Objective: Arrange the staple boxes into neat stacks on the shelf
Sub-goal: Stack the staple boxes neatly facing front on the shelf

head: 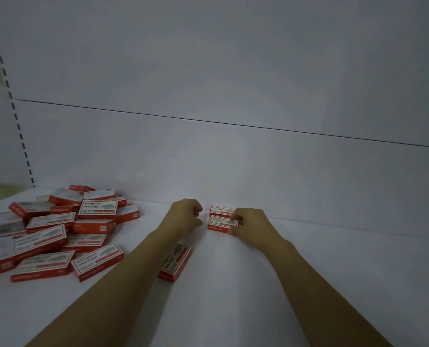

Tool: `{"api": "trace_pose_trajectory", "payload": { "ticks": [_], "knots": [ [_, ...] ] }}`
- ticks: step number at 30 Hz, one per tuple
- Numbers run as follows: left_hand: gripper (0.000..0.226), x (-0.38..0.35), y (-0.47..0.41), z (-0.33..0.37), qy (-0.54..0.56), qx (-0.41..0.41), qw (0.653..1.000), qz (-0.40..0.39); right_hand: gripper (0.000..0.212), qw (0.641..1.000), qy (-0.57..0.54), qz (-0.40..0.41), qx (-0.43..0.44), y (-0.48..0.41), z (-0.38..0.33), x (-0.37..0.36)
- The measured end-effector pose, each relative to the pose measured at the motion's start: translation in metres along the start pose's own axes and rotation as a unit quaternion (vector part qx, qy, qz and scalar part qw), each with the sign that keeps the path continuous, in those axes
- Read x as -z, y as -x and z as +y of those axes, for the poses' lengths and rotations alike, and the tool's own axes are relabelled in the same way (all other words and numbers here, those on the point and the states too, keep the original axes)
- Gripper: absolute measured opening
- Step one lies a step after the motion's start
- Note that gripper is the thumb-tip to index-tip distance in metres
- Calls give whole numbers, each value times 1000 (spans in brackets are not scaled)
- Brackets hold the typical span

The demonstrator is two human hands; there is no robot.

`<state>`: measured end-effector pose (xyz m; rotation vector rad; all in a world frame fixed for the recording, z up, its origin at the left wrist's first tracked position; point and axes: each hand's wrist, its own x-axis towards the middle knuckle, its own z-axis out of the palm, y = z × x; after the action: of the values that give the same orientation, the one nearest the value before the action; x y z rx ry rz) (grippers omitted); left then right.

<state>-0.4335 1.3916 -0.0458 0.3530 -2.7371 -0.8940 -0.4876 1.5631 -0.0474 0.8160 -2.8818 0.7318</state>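
Observation:
Several red and white staple boxes lie in a loose heap (58,229) on the left of the white shelf (233,296). Two boxes sit side by side near the back wall: a far box (219,210) and a near box (221,224). My right hand (252,227) pinches the right end of the near box with thumb and fingers. My left hand (186,217) hovers just left of these two boxes, fingers curled, holding nothing. A single box (174,264) lies on the shelf partly under my left forearm.
The white back wall (233,146) rises right behind the two boxes. A slotted upright (13,108) runs down the left side. The shelf surface stretches out to the right of my right arm.

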Motion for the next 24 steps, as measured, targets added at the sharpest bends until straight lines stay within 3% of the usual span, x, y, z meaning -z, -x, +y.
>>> {"api": "trace_pose_trajectory", "payload": {
  "ticks": [13,24],
  "knots": [
    [35,5,-4,-7,-34,7,999,8,34,998,60,-5,13,-16,-3,-2],
    [34,51,31,-27,-152,37,987,40,42,990,118,-52,61,-8,-30,12]
  ]
}}
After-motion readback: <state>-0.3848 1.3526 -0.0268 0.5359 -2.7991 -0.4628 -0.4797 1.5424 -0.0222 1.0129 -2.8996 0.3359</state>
